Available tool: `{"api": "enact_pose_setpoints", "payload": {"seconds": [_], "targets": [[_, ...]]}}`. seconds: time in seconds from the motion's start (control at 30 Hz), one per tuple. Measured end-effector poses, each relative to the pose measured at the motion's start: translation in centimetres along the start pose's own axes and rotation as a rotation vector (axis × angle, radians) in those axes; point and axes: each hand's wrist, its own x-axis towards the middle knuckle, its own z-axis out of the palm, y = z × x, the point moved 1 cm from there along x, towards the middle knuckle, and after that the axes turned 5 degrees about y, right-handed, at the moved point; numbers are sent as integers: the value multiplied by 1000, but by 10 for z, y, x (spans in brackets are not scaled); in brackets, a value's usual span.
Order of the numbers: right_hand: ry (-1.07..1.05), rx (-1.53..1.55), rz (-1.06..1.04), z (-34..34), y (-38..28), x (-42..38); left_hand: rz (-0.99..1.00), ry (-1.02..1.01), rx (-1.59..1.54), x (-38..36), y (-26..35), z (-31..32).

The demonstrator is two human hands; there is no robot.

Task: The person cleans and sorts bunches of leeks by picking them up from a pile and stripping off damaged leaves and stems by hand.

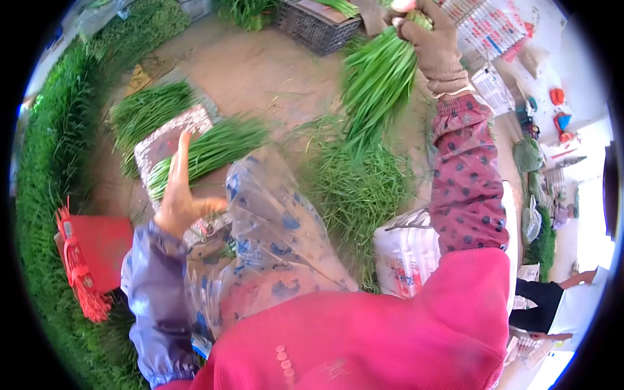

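Note:
At the top right, my right hand (pixel 437 49) wears a brown knit glove and is closed round a bunch of chives (pixel 380 84). The pale ends point up past the fingers and the long green leaves hang down. My left hand (pixel 182 203) is bare and open, thumb spread away from the upright fingers. It overlaps the near side of a second bunch of chives (pixel 224 149), which lies across a speckled block (pixel 185 123). More chives (pixel 146 114) rest on the floor behind that block. Clear plastic with blue patches (pixel 279 221) covers my legs.
A loose heap of green leaves (pixel 354 188) lies in the middle of the floor. A dark crate (pixel 315 29) stands at the back. Stacked greens (pixel 49 162) line the left side, with red ties (pixel 81 279) by a red stool (pixel 107 250). A white package (pixel 406 257) sits right; another person (pixel 546 305) is beyond.

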Motion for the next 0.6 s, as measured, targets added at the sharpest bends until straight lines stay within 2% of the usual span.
{"api": "enact_pose_setpoints", "payload": {"seconds": [0.03, 0.1, 0.13, 0.2, 0.23, 0.3, 0.33, 0.47, 0.53, 0.57, 0.6], "targets": [[-13, 24, 6, 12, -14, -2, 31, 37, -88, 18, 11, 2], [-275, 468, -83, 48, -45, -2, 126, 92, -136, 56, 50, 4], [-323, 484, -71, 58, -72, -10, 333, 149, 18, 72, 65, 7], [-369, 423, -80, 76, -121, -26, 447, 285, -108, 94, 85, 31], [-362, 345, -103, 83, -139, -35, 453, 343, -60, 101, 93, 44], [-332, 521, 13, 93, -169, -55, 362, 399, -136, 104, 102, 55], [-277, 587, 151, 97, -179, -62, 311, 430, -208, 103, 104, 61], [-355, 775, 137, 123, -197, -77, 317, 557, -416, 82, 93, 61], [-518, 638, -10, 135, -201, -73, 172, 587, -621, 71, 88, 58], [-519, 632, -12, 145, -208, -74, 105, 596, -730, 66, 84, 54], [-572, 908, 71, 157, -215, -75, 39, 595, -841, 62, 82, 51]]}}
